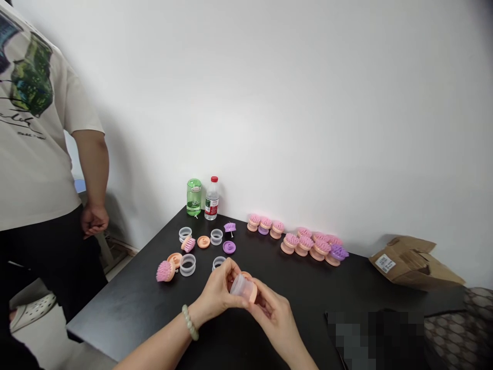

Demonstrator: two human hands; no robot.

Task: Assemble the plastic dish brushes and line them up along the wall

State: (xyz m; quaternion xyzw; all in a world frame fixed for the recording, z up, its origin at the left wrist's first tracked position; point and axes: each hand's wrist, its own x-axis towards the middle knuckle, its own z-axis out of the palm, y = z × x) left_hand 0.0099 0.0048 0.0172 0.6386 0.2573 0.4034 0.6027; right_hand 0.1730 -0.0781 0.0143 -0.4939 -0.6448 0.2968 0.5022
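My left hand [221,289] grips a clear plastic cup-shaped ring [239,288], tilted above the black table. On its right end sits a peach disc-shaped cap [253,294], which my right hand [271,307] pinches. Just beyond my left hand stands another clear ring [219,262], partly hidden. Further left lie more clear rings [188,266], peach caps [204,241], a purple cap [229,247], a purple bristle head [230,227] and pink bristle heads [165,271].
Several pink-and-peach bristle brushes [303,244] stand in rows along the wall, one with purple bristles. A green bottle [193,198] and a red-capped water bottle [211,199] stand at the back corner. A torn brown paper bag [414,263] lies right. A person [42,144] stands left of the table.
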